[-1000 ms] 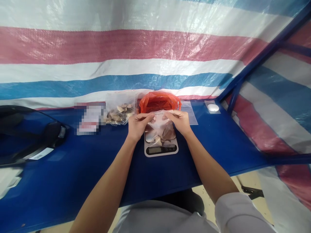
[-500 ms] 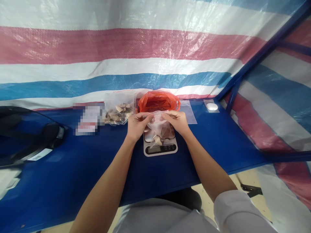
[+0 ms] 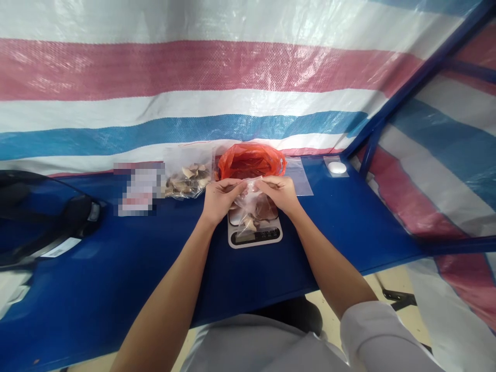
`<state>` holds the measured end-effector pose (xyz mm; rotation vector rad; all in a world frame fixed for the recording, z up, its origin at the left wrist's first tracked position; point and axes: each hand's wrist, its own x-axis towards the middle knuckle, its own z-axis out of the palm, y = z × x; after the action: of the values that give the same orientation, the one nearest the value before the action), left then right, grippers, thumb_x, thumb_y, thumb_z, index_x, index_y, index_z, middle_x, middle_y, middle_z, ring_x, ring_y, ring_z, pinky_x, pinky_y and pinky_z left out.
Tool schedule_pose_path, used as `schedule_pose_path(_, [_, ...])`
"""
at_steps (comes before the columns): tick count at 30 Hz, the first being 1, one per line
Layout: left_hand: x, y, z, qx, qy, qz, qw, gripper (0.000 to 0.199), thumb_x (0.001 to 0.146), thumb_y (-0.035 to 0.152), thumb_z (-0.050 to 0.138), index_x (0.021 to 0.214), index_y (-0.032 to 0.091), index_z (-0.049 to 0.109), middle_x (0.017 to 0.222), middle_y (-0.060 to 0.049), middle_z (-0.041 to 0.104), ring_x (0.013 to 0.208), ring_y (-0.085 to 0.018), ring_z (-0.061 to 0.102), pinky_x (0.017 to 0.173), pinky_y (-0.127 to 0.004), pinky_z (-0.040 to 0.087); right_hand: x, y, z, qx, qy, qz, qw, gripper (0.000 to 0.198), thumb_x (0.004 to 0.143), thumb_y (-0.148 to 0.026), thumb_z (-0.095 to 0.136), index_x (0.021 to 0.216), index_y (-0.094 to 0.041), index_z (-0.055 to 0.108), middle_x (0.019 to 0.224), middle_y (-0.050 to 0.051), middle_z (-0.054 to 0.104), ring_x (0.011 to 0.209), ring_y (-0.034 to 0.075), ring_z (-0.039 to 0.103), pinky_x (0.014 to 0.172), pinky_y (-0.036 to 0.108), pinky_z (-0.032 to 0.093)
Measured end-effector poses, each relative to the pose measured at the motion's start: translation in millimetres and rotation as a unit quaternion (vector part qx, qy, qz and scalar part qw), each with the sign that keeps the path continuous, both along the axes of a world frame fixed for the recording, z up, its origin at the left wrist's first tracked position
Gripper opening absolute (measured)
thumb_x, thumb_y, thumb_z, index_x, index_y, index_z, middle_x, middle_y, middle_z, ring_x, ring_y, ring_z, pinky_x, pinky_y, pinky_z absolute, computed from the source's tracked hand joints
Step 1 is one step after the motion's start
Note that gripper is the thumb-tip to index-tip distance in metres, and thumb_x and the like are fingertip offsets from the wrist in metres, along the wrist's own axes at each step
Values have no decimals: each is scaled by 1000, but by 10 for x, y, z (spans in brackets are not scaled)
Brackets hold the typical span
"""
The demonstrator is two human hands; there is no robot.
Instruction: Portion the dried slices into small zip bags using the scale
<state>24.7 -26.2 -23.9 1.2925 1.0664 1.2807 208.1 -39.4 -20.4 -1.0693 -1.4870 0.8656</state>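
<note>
Both my left hand (image 3: 222,200) and my right hand (image 3: 279,194) pinch the top edge of a clear plastic bag (image 3: 251,209), thumbs close together. A few pale and brown dried pieces show in its lower part. The bag hangs over a white digital kitchen scale (image 3: 233,238), hiding much of its plate; whether it rests on the plate I cannot tell. Just behind my hands stands an open red plastic bag (image 3: 251,155). Left of it lies a larger clear bag of dried slices (image 3: 188,181).
A flat clear bag (image 3: 304,178) lies right of the red bag. Farther right is a small white rounded object (image 3: 337,168) on a clear packet. A blurred-out packet (image 3: 139,191) and a black strap-like device (image 3: 83,214) lie left on the blue table (image 3: 155,258). Striped sheeting (image 3: 194,72) hangs behind.
My fingertips have drawn slightly nearer each other along the bag's top edge, and its top looks more bunched. The whole view has shifted a little.
</note>
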Motion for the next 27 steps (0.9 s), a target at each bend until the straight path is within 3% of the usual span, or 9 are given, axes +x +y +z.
schedule_pose_path(10, [-55,29,-6,3,19,5,1000,42,62,53,86,78,15,79,65,-5,73,52,-14,61,47,-23,46,11,37,-47,-27,51,-25,998,26,77,-48,74,71,-22,77,72,1,74,65,17,67,63,31,59])
schedule_pose_path(18, [-93,54,-34,49,25,-6,998,29,70,44,82,75,17,78,67,-4,73,57,-14,64,57,-24,52,-59,21,-27,-52,78,-2,996,28,71,-49,79,78,-21,76,75,2,76,69,18,70,67,32,60])
schedule_pose_path(27, [-74,56,0,47,2,23,999,31,69,47,83,74,17,78,68,-3,73,62,-15,65,64,-27,54,-23,68,-52,-65,108,-27,992,35,72,-54,77,78,-20,73,70,1,74,66,17,69,61,30,59])
